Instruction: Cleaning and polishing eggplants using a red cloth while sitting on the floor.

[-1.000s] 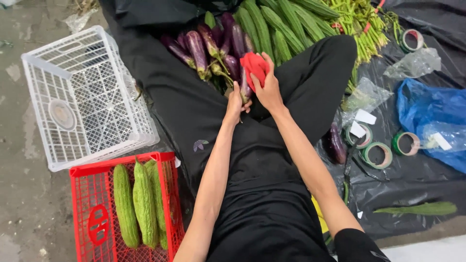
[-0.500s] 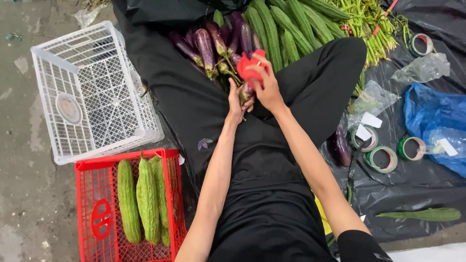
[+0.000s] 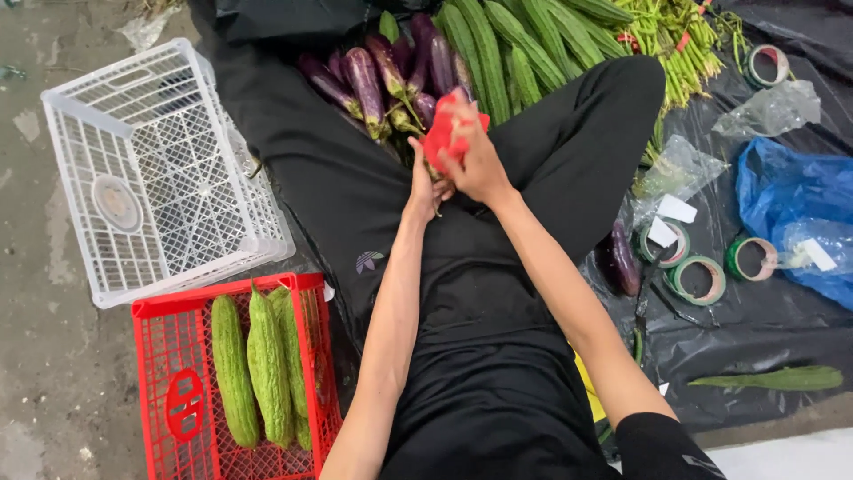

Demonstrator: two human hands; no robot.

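Right hand (image 3: 475, 160) clamped on red tape roll (image 3: 442, 133), as before; left hand (image 3: 425, 185) closed beneath, touching it — both now slightly nearer the purple eggplants (image 3: 378, 80). White crate (image 3: 160, 169), red crate (image 3: 178, 400) unmoved.

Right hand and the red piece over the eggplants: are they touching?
Touching. The head view shows the right hand closed around the red piece, fingers wrapped over its edge, just above the eggplants; no gap shows.

Crates: two, one white crate (image 3: 160, 169), one red crate (image 3: 191, 400)
Bitter gourds (image 3: 267, 369): three, in the red crate
Tape rolls (image 3: 697, 277): four
Hands: two
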